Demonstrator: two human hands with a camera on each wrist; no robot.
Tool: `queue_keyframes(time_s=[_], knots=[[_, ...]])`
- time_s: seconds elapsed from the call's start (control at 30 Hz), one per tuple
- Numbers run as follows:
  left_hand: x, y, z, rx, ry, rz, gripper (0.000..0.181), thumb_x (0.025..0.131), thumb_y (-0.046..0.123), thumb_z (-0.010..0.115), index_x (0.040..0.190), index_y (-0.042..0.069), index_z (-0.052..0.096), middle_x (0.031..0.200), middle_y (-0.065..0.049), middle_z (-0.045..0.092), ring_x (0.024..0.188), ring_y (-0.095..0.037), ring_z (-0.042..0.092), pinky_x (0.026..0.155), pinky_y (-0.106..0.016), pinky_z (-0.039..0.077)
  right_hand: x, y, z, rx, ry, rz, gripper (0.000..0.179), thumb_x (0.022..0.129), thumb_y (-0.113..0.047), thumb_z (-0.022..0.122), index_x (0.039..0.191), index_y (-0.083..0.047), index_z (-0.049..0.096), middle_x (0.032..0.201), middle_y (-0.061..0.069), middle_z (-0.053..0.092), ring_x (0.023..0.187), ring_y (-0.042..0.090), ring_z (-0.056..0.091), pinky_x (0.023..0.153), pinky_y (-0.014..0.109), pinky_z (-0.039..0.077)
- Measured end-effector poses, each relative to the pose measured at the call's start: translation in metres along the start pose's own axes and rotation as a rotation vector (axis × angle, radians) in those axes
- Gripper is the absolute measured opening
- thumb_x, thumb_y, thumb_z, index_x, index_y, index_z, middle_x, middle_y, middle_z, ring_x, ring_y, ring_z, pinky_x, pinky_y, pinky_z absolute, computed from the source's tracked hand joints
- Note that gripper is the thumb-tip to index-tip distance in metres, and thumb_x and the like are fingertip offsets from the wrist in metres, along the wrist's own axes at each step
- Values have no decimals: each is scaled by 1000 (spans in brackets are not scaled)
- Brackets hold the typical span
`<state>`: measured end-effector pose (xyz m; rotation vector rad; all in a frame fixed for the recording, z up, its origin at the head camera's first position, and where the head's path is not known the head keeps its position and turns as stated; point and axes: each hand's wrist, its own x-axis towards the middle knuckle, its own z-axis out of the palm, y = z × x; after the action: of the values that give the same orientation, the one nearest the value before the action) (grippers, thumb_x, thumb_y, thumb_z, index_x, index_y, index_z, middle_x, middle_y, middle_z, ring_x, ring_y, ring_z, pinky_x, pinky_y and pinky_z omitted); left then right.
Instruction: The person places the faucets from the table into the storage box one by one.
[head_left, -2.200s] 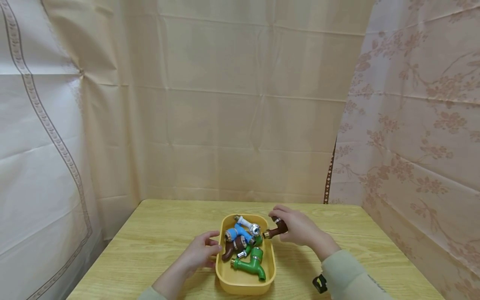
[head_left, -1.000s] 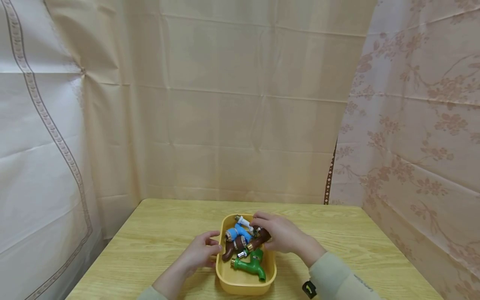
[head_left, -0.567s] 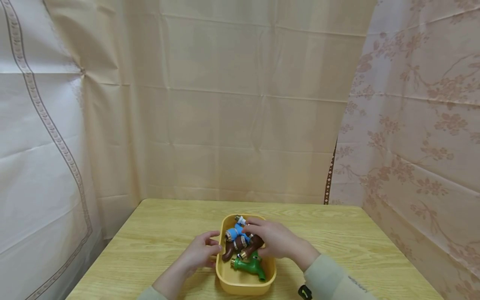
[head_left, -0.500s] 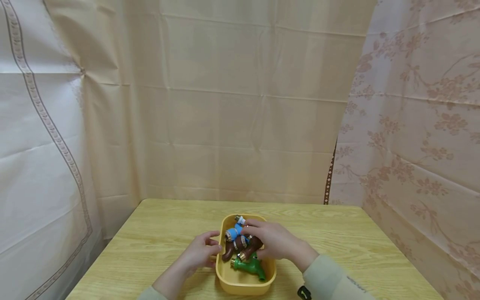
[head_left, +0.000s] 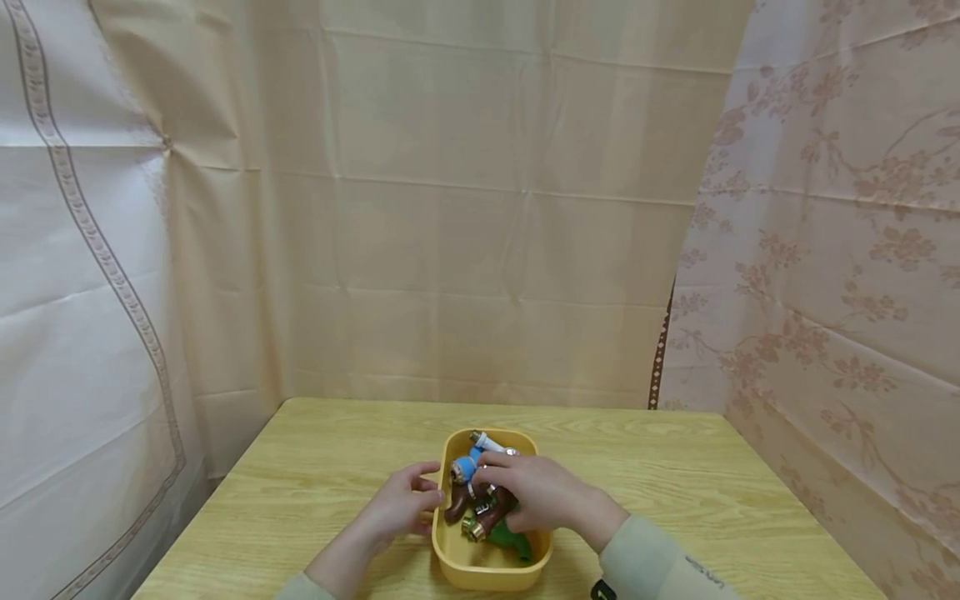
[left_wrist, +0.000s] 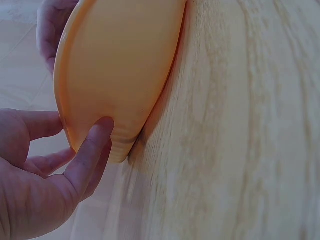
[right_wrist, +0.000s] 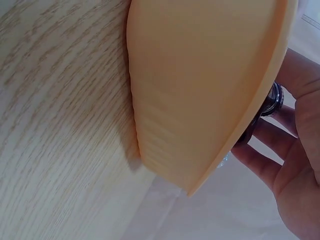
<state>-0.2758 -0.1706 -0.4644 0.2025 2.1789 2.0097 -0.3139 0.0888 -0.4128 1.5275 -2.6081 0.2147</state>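
Note:
My right hand (head_left: pixel 546 493) reaches over the yellow plastic tub (head_left: pixel 491 577) and grips a brown tap (head_left: pixel 498 511) with a brass threaded end, low among the other taps. Part of the tap is hidden under the fingers. Beneath it lies a green tap (head_left: pixel 516 543), partly covered. A second brown tap (head_left: pixel 454 507), a blue tap (head_left: pixel 462 469) and a white tap (head_left: pixel 491 443) lie around it. My left hand (head_left: pixel 401 504) is at the tub's left side; in the left wrist view its fingertips (left_wrist: pixel 104 126) touch the outer wall, fingers loosely extended.
The tub stands near the front of a wood-grain table (head_left: pixel 337 450). A plain beige curtain (head_left: pixel 480 208) hangs behind the table, with a floral curtain (head_left: pixel 840 292) on the right and a white one (head_left: pixel 82 333) on the left.
The right hand has carried the brown tap from beyond the tub's right rim leftward, then down and nearer onto the pile. The left hand has stayed at the tub's side.

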Motion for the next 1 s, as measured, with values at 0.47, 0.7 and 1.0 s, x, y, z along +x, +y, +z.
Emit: queue_keyframes(time_s=[0.47,0.7,1.0], knots=[[0,1,-1,12,-7,-18,61,95,2,62,150,-9,38,116,-25,56,93,-31,68,69,-44,64,0,-3,0,11,-19,-14,65,74,-15,87,133,-27,63,144,-8,51,122,16,56,85,33,57],[1,0,0,7,-2,-14,61,95,1,63,149,-9,38,114,-22,56,94,-30,67,69,-44,64,-2,-2,-3,56,-91,14,67,80,-22,86,141,-26,59,146,-8,51,127,15,54,96,39,55],[0,1,0,6,1,-15,61,95,1,63,149,-9,38,114,-21,56,95,-30,67,69,-43,64,-5,0,-13,106,-68,30,61,84,-23,82,140,-25,60,144,-7,54,125,15,56,97,40,55]])
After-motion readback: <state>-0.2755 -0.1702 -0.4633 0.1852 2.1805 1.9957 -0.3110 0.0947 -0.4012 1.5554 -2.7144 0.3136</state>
